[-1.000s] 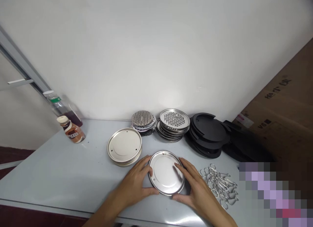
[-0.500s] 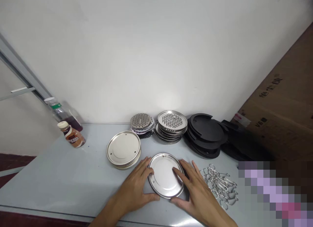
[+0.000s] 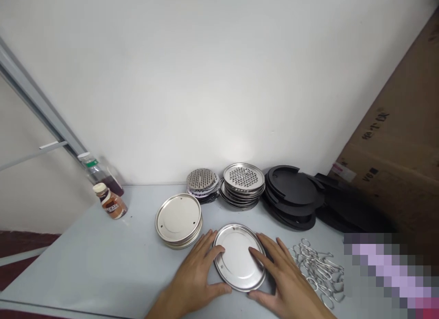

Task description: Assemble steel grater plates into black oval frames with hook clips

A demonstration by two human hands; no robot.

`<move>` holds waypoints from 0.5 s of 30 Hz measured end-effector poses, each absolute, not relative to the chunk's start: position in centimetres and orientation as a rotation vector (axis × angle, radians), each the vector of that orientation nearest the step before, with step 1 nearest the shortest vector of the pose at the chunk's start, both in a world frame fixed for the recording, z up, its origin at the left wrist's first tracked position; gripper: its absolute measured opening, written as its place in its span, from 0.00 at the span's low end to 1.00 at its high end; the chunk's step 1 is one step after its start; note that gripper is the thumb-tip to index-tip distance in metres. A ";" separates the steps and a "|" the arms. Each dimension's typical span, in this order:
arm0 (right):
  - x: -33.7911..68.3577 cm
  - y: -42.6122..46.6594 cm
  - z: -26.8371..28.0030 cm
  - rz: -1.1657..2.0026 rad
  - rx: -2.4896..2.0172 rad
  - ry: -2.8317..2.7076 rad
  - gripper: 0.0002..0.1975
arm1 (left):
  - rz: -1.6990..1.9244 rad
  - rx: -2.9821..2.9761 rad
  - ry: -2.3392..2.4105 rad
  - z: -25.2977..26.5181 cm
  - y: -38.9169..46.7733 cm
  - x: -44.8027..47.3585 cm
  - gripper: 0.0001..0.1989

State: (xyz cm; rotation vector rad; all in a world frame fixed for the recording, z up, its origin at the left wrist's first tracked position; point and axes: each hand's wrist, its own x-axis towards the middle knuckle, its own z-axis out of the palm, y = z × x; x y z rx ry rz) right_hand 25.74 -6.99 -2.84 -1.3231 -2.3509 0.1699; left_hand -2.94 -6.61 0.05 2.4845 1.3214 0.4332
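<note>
A round silver metal lid (image 3: 238, 259) with a raised rim and small holes lies flat on the table in front of me. My left hand (image 3: 197, 273) grips its left edge, index finger over the rim and thumb at the near side. On the opposite edge, my right hand (image 3: 284, 273) holds the lid in the same way, its index finger on the top face. Left of my left hand stands a stack of similar metal lids (image 3: 179, 218). A heap of wire hooks with rings (image 3: 320, 268) lies beside my right hand.
Along the wall stand perforated grater discs (image 3: 201, 179), rimmed metal grater plates (image 3: 243, 178) and black round plastic parts (image 3: 293, 188). Two bottles, one brown-labelled (image 3: 111, 204) and one of dark liquid (image 3: 103, 175), stand at the left. A cardboard box (image 3: 394, 149) rises at the right.
The whole view has shifted, so everything appears lower and mostly further right. Both hands stay around the lid, with no clear change in their grip.
</note>
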 end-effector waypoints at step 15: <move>25.8 -7.3 -1.5 0.343 -1.419 -2.390 0.38 | 0.918 2.557 1.539 6.5 -2.0 -2.8 0.25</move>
